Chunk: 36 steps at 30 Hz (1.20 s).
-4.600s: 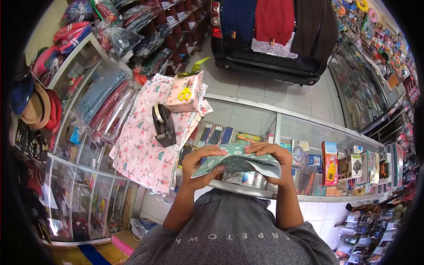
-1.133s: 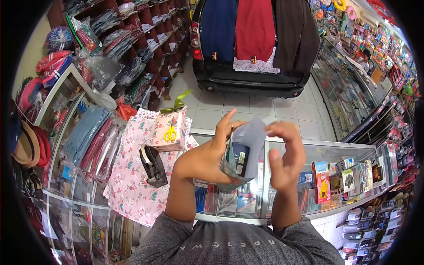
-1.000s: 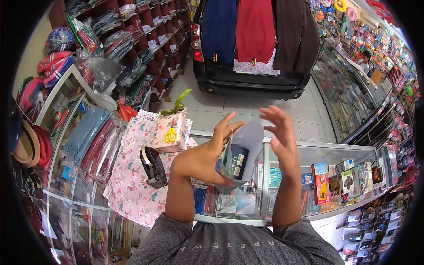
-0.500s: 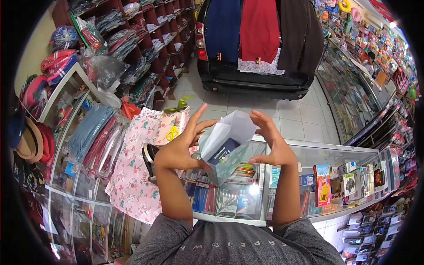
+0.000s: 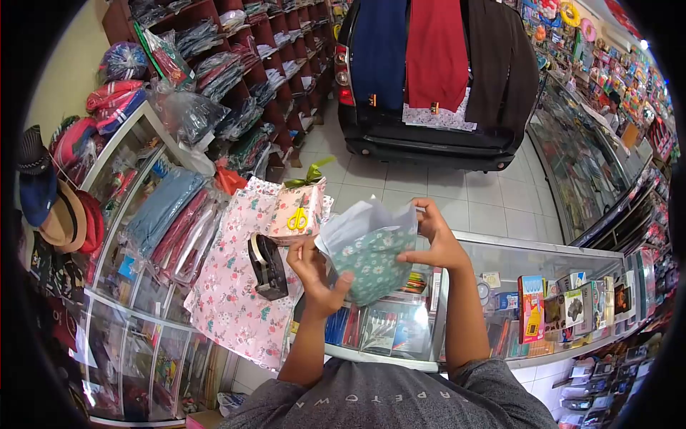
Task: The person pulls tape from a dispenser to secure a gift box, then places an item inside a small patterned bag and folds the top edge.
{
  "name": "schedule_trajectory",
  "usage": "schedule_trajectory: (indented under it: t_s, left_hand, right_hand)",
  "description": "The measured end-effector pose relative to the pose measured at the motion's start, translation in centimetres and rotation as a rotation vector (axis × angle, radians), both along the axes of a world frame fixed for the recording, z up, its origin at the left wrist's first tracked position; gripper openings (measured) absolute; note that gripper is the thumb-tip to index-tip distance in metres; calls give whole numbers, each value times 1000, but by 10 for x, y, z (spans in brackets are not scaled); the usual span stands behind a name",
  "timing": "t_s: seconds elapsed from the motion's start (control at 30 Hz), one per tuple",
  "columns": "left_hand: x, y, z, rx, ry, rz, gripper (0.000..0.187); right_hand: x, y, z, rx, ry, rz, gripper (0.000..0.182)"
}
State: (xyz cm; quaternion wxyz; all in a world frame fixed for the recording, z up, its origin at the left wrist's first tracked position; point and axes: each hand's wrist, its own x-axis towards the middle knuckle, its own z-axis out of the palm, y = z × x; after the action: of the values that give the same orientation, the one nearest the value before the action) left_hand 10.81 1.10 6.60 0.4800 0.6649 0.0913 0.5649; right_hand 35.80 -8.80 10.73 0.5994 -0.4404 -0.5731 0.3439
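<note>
A green paper bag (image 5: 375, 261) with white daisies is held up over the glass counter, its pale inner side showing at the open top. My left hand (image 5: 318, 279) has hold of its left side, thumb toward the front. At the right edge, my right hand (image 5: 436, 239) grips it with the thumb on the front and fingers by the rim. What lies inside the bag is hidden now. Left of my left hand, a black tape dispenser (image 5: 268, 268) stands on pink floral wrapping paper (image 5: 229, 293). Yellow scissors (image 5: 296, 218) rest on a pink floral gift box (image 5: 279, 229) with a green ribbon (image 5: 313, 173).
The glass display counter (image 5: 486, 250) runs under my arms, with boxed goods (image 5: 530, 307) at its right. Packed clothes (image 5: 164, 214) lie on a glass case at the left. Beyond the counter stands a vehicle's rear (image 5: 429, 146) with trousers (image 5: 436, 50) draped over it.
The bag has tipped so its floral front faces me and the dark blue item inside no longer shows. My left hand has moved down its side. The view has shifted slightly left.
</note>
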Motion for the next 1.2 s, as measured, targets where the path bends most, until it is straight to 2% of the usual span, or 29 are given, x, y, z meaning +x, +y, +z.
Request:
schedule_trajectory:
  t_s: [0.07,0.2,0.23,0.3,0.37,0.43,0.47,0.5,0.57,0.6,0.73,0.87,0.97,1.07,1.13,1.2]
  left_hand:
    - [-3,-1,4,-73,1,-8,94]
    - [-7,-1,19,-183,-83,-126,89]
    - [-8,-2,21,-181,-84,-124,89]
    - [-11,-4,25,-211,88,-92,90]
    - [-10,-7,28,-235,107,-99,90]
    - [-8,-8,26,-211,88,-120,87]
    - [-8,-11,26,-227,44,-106,79]
    - [-9,-11,23,-230,48,-103,79]
    - [-9,-6,12,-102,73,-82,70]
    - [-8,-5,8,-99,23,-102,61]
    - [-7,-8,6,-42,65,-52,55]
    - [-2,-18,11,-22,63,49,54]
    - [-1,-18,14,91,107,100,57]
    - [0,-21,21,78,142,120,47]
    - [7,-23,25,34,-30,79,38]
    - [6,-24,24,-9,-24,31,40]
  right_hand:
    - [0,-3,-2,73,-10,43,96]
    - [2,-6,-2,99,-96,-33,101]
    - [1,-10,2,38,-70,-32,103]
    - [-1,-15,9,-25,-40,-31,106]
    - [-2,-17,15,18,-168,-75,107]
    - [-5,-20,24,-5,-164,-77,107]
    - [-6,-22,27,-27,-164,-81,107]
    - [-8,-23,29,-29,-160,-79,107]
    - [-10,-24,31,-14,-58,-89,108]
    - [-8,-25,32,-6,-129,-103,109]
    - [-8,-29,32,10,-144,-115,108]
    - [-8,-29,32,34,-179,-131,105]
    - [-7,-29,32,47,-232,-146,103]
    - [-9,-30,35,49,-273,-159,101]
    - [-10,-32,39,43,-267,-158,100]
    - [-11,-33,41,23,-326,-169,98]
